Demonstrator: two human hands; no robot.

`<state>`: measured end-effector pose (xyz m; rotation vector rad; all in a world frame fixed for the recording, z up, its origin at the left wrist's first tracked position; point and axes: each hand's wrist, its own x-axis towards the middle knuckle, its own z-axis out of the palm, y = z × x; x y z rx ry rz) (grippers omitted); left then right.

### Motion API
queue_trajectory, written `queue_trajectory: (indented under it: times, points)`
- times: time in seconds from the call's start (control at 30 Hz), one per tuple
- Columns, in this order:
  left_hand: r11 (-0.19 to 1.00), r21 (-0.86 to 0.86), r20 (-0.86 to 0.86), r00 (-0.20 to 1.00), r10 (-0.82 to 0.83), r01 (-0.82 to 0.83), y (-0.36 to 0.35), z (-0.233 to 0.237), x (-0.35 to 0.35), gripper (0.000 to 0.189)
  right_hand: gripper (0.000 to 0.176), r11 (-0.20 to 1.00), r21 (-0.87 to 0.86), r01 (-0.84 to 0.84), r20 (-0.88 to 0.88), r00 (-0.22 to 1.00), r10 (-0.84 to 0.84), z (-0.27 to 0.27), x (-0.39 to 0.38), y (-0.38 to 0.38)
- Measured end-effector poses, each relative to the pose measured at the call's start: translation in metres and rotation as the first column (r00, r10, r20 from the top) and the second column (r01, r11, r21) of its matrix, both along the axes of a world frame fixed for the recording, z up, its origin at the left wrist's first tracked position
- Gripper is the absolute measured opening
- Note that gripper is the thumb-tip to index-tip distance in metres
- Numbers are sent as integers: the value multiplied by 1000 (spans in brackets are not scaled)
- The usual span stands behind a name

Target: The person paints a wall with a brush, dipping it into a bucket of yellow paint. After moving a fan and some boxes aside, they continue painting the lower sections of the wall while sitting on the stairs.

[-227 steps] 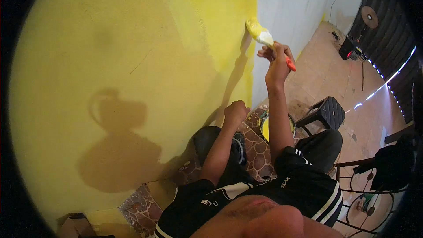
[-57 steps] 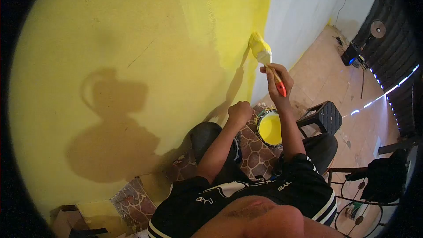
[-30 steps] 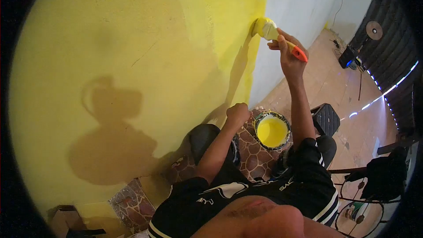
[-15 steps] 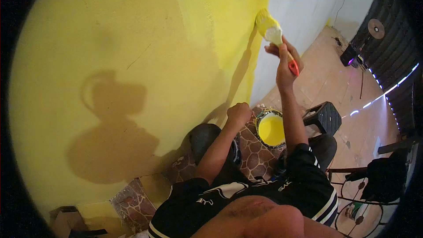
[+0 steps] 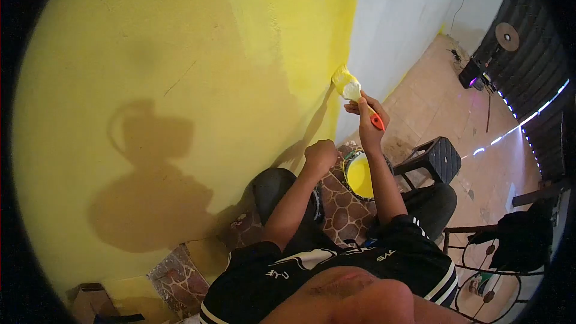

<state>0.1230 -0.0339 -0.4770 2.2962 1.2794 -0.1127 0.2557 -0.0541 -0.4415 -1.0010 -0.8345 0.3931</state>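
Observation:
My right hand (image 5: 373, 123) is closed around the handle of a paintbrush (image 5: 350, 87), whose white and red handle points down toward me. Yellow paint coats its bristles, and the tip touches the wall (image 5: 303, 36) close to where yellow meets white. My left hand (image 5: 321, 155) is curled into a fist above my knee, beside the wall; whatever its fingers hold, if anything, is hidden. Below and between the hands stands a paint bucket (image 5: 346, 175) of bright yellow paint, its right side partly covered by my right forearm.
A dark plastic stool (image 5: 445, 161) stands right of the bucket. Further right are a metal-framed rack (image 5: 480, 230) with dark cloth and a fan-like device (image 5: 507, 36). Patterned tiles (image 5: 343, 210) lie under the bucket. A cardboard box (image 5: 93, 303) sits at lower left.
My right hand has moved the paintbrush down along the wall, near the yellow-white border. My left hand stays curled in about the same place. The view has shifted slightly.

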Motion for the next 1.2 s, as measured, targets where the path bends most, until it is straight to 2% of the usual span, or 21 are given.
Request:
queue_trajectory:
  times: [0.27,0.33,0.4,0.6,0.67,0.7,0.77,0.8,0.87,0.93,1.0,1.03,1.07,1.2]
  points:
    - [999,39,-37,999,3,-1,4,-7,-2,38,27,999,-22,37,-161,986,-40,22,-4,-10]
    - [1000,-22,-41,999,-5,4,3,0,-2,35,27,1000,-2,29,-176,984,-29,41,-8,-4]
    - [1000,-28,-40,999,-6,5,3,-2,-1,34,25,997,82,-13,-205,978,29,67,-11,5]
    - [997,-77,-53,999,5,-9,4,7,0,30,24,978,207,-6,-223,973,53,146,-18,16]
    - [998,-64,-55,998,10,-14,6,6,1,29,25,946,325,-3,-223,971,80,170,-19,22]
    - [995,-94,-66,998,4,-11,7,7,1,30,25,945,326,-5,-223,971,83,185,-19,25]
    - [992,-126,-79,997,2,-12,9,1,0,31,29,840,543,8,-164,982,97,216,-20,28]
    - [998,-68,-66,998,-6,1,12,-10,0,35,30,794,608,-7,-106,990,89,232,-21,32]
    - [1000,-15,-59,998,-14,13,9,-16,-3,40,29,796,605,-12,-81,994,76,252,-23,33]
    - [998,69,-46,999,16,-12,6,-10,-3,40,28,813,582,-14,-64,996,63,248,-26,41]
    - [1000,16,-56,998,-5,6,8,-6,-4,41,27,831,556,-14,-46,998,48,233,-30,46]
    - [999,-34,-63,998,-23,21,9,-5,-4,42,26,860,509,31,-33,999,-16,218,-34,45]
    - [999,-31,-60,998,-21,20,10,-4,-4,42,25,883,464,75,-15,997,-77,203,-37,43]
    - [1000,-15,-56,998,-1,0,4,3,-4,41,24,947,310,85,26,995,-98,141,-39,28]
